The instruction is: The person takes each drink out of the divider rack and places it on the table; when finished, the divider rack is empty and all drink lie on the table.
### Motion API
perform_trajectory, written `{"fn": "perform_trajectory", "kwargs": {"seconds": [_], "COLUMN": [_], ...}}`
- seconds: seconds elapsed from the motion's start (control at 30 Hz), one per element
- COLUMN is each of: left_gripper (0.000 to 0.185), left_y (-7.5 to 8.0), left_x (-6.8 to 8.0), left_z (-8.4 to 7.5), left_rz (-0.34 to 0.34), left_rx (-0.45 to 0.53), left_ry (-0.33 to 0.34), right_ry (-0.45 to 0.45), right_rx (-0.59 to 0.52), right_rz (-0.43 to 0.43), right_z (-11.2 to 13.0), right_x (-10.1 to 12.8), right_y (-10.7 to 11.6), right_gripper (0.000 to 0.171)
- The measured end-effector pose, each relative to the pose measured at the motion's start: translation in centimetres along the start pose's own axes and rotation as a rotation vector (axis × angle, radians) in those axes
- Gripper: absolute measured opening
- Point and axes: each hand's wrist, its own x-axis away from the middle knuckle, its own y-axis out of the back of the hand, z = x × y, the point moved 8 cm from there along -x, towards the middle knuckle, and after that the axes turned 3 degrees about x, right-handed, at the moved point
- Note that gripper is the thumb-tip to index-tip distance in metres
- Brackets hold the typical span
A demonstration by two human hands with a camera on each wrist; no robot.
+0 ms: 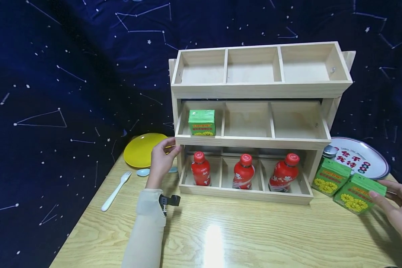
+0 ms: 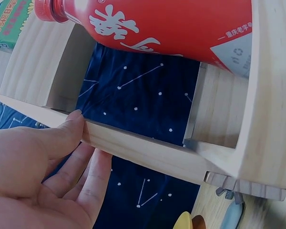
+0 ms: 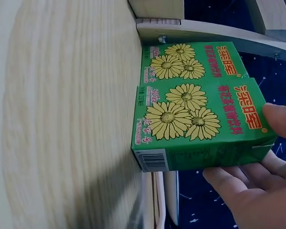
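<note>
- Backdrop and surface: light wood-grain table [image 1: 241,238] before a dark blue cloth printed with white constellation lines [image 1: 70,74].
- Right hand [image 1: 400,212]: at the near right edge of the table, fingers and thumb closed on the nearer green chrysanthemum-print drink carton [image 1: 359,193]; in the right wrist view the fingertips [image 3: 238,179] lie under its end and the thumb on its top.
- Held carton: rectangular, green, yellow flowers and red lettering on its faces, barcode on one end; stands on the table tilted, its long axis running from near right to far left towards the rack.
- Second green carton [image 1: 331,176]: same print, touching the first, just beside the rack's right foot.
- Left hand [image 1: 160,158]: fingers curled on the left front corner of the middle tier of the three-tier pale wooden rack [image 1: 254,141]; the thumb lies on the front rail in the left wrist view.
- Rack, bottom tier: three compartments, one red plastic bottle with red cap [image 1: 201,169] upright in each.
- Rack, middle tier: third green carton [image 1: 202,122] upright in the left compartment.
- Left of rack: white plastic fork [image 1: 115,190], pale blue spoon [image 1: 143,172], round yellow plate [image 1: 144,149].
- Far right: white round tray with red characters [image 1: 361,158], behind the cartons.
</note>
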Motion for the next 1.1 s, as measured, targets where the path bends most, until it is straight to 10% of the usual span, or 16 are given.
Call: {"fn": "perform_trajectory", "kwargs": {"seconds": [0.7,1.1], "left_gripper": [0.036,0.036], "left_y": [-0.1,-0.1], "left_x": [0.2,0.3], "left_z": [-0.1,0.0], "left_rz": [0.006,0.008], "left_rx": [-0.007,0.001], "left_ry": [0.031,0.022], "right_ry": [0.117,0.225], "right_rx": [0.130,0.118], "right_rz": [-0.049,0.203], "right_z": [5.3,13.2], "right_x": [-0.6,0.9], "right_y": [-0.2,-6.1], "right_gripper": [0.047,0.049]}}
